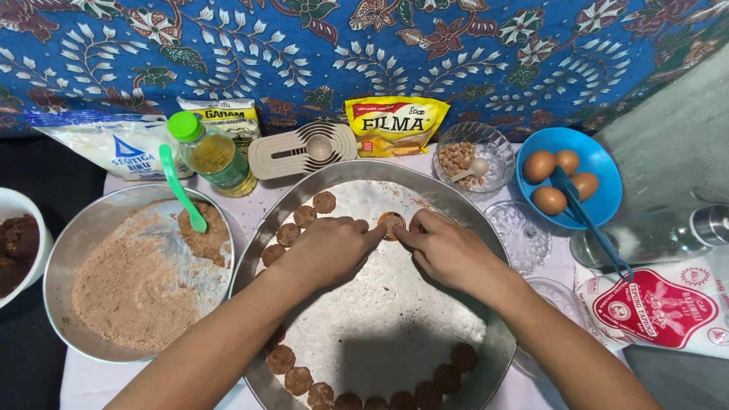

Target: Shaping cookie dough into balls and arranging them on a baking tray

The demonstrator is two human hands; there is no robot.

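My left hand (330,247) and my right hand (444,247) meet over the far part of a large round metal tray (380,334). Their fingertips pinch a small brown dough round (392,223) that lies on the tray. Several more brown rounds (304,216) line the tray's left rim, and another row (380,395) follows its near rim.
A metal pan of brown crumbly mix (137,285) with a green spoon (181,190) sits left. Behind stand an oil bottle (213,156), pouches, a glass bowl of nuts (465,159) and a blue bowl of eggs (566,182). A dark-filled white bowl (19,243) sits far left.
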